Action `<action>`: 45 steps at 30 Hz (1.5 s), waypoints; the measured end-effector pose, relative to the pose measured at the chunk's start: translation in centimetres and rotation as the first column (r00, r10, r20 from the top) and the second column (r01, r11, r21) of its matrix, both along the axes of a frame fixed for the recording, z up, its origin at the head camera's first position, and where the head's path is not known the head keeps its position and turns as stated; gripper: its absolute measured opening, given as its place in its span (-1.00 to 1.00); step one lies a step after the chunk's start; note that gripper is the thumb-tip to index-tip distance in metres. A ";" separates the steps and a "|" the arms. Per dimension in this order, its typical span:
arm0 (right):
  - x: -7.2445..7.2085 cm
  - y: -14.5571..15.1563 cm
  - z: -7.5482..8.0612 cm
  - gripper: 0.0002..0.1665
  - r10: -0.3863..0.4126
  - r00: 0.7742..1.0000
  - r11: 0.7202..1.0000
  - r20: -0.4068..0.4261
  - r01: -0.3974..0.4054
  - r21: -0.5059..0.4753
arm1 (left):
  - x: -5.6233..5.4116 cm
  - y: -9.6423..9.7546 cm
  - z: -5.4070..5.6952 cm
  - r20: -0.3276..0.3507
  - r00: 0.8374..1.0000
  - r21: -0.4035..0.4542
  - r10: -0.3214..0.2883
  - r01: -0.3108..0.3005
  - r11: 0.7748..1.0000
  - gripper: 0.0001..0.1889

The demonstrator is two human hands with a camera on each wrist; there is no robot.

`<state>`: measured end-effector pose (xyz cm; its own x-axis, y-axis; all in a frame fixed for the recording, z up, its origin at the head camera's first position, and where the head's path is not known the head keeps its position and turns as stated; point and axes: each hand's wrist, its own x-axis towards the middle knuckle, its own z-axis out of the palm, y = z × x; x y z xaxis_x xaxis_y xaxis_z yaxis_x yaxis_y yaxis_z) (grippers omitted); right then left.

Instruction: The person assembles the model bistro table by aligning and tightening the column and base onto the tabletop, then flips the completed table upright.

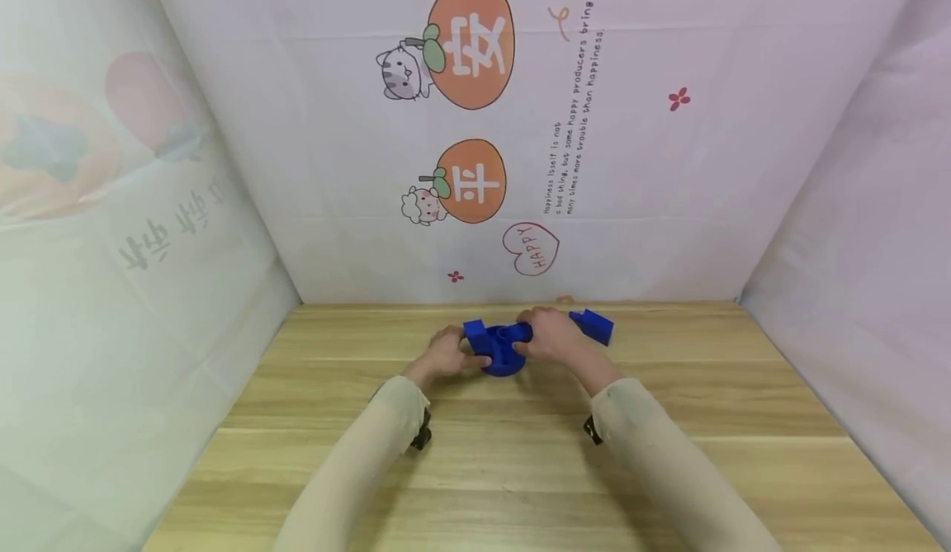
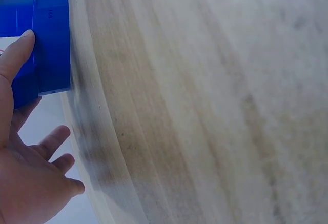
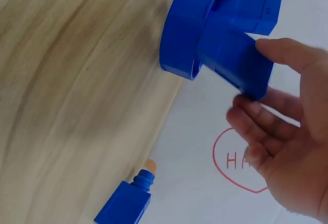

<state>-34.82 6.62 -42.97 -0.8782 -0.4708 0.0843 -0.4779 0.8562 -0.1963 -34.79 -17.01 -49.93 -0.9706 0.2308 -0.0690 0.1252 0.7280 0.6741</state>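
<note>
Main item: a blue round dish [image 1: 504, 368], glossy and deep in colour, with a plain curved wall and an open top that shows a small raised hub in the head view. Small marks show on its outer wall in the left wrist view; too fine to read. Location: between the 2 hands, toward the back of the wooden table [image 1: 513, 469]; whether its underside fully touches the wood cannot be told.

2 blue blocks rise from the dish. The standing block [image 1: 476, 333] is box-shaped, flat-faced, on the dish's left side. The tilted block [image 3: 236, 62] leans at an angle to it, smooth-sided, inner end at the dish's mouth; how firmly it sits there cannot be told.

Left hand [image 1: 448, 352]: thumb and forefinger clamped on the standing block beside the dish rim; remaining fingers spread apart, off the blue parts.

Right hand [image 1: 551, 335]: thumb and fingers clamped on the outer end of the tilted block, thumb on 1 side, fingertips opposite.

1 loose block [image 1: 597, 327], same blue, with a narrower ridged neck at 1 end, lies on the table to the right of the right hand, well apart from the dish. White printed cloth [image 1: 334, 164] behind.
</note>
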 end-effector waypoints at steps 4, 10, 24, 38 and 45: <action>0.1 -0.2 -0.2 -0.41 -0.064 0.997 0.998 0.045 0.064 -0.013 | 0.1 0.1 -0.1 0.004 1.000 -0.007 0.005 -0.005 1.000 -0.26; 0.4 0.0 -0.2 -0.32 0.021 1.000 0.999 -0.005 -0.021 0.036 | -0.1 0.1 -0.1 -0.004 1.000 -0.014 0.005 -0.005 1.000 -0.23; -0.1 0.5 -0.2 -0.37 0.134 0.991 0.990 -0.002 -0.134 0.039 | -0.1 0.1 0.1 -0.027 1.000 -0.035 -0.005 0.004 0.999 -0.26; 0.2 0.4 -0.7 -0.36 0.097 0.994 0.995 0.041 -0.098 0.021 | -0.2 -0.2 -0.5 -0.019 1.000 -0.035 0.001 -0.001 0.999 -0.20; 0.3 0.4 -0.1 -0.38 0.114 0.993 0.993 0.013 -0.114 0.023 | -0.4 -0.1 -0.2 -0.031 1.000 -0.048 0.000 -0.001 0.999 -0.20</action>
<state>-34.51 6.98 -43.06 -0.8195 -0.5698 0.0615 -0.5705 0.8007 -0.1828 -35.17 -17.08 -50.18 -0.9725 0.2274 -0.0502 0.1449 0.7597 0.6339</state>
